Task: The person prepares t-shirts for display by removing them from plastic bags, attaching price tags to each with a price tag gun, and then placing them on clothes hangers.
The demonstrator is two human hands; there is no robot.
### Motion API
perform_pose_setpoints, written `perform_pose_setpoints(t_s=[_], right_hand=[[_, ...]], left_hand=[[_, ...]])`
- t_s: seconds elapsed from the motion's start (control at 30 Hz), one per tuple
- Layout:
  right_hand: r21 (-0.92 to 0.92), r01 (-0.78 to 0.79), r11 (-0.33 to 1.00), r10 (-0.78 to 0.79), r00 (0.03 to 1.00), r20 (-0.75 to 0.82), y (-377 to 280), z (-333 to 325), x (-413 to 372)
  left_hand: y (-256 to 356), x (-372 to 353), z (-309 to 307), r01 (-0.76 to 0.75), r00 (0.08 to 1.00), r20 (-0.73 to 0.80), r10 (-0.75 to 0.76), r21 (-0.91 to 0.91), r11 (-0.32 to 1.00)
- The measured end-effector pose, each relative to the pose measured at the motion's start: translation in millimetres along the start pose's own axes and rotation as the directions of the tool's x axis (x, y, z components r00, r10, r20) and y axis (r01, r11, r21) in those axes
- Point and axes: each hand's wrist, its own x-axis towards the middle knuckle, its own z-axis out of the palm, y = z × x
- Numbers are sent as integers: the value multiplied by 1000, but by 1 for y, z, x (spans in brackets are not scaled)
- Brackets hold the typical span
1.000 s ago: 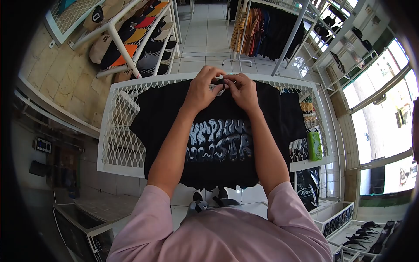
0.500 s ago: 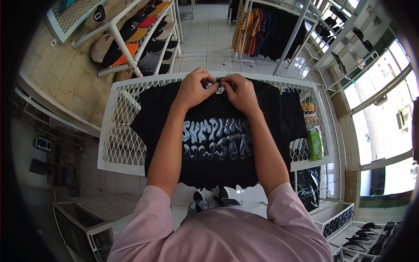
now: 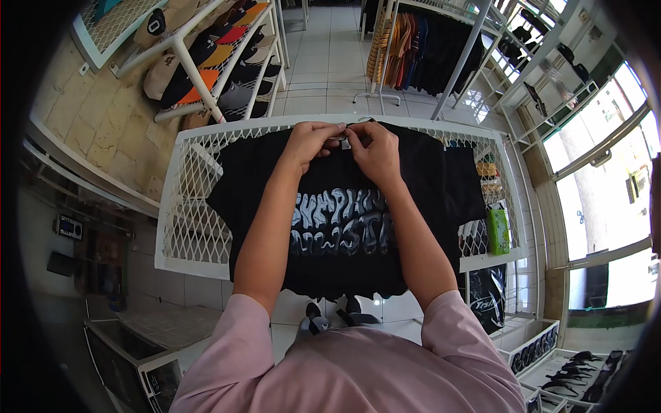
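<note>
A black T-shirt (image 3: 344, 270) with silvery lettering across its chest lies spread on a white mesh-topped table (image 3: 196, 237), its neck on the far side. At the collar, my left hand (image 3: 309, 146) is closed in a pinch, thumb and forefinger together. My right hand (image 3: 376, 153) pinches right beside it, the fingertips of both nearly touching. A small white tag (image 3: 346, 144) shows between the hands, just under the fingertips. The fingers partly cover the collar, so the exact bit they grip is hard to see.
A green packet (image 3: 498, 230) sits at the table's right edge. Beyond on the left stands a rack of caps (image 3: 206, 82); hanging shirts (image 3: 441, 51) are on a rail at the back. A black bag (image 3: 487, 296) is below the table's right side.
My left hand has shifted slightly right and down, its fingers now flatter and closer to the right hand. My right hand has moved slightly left. The shirt stays spread.
</note>
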Motion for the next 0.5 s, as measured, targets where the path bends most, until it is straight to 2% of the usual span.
perform_pose_setpoints(t_s=[0.23, 0.33, 0.5], right_hand=[[-29, 24, 999, -26, 999, -35, -4, 5, -5], [-19, 29, 999, -30, 997, -68, 0, 8, -6], [-44, -52, 998, 49, 996, -70, 3, 5, -5]], left_hand=[[-5, 2, 6, 52, 999, -10, -53, -85, 995], [-2, 2, 6, 115, 993, 29, -111, -229, 967], [2, 2, 4, 120, 988, 130, -89, -256, 959]])
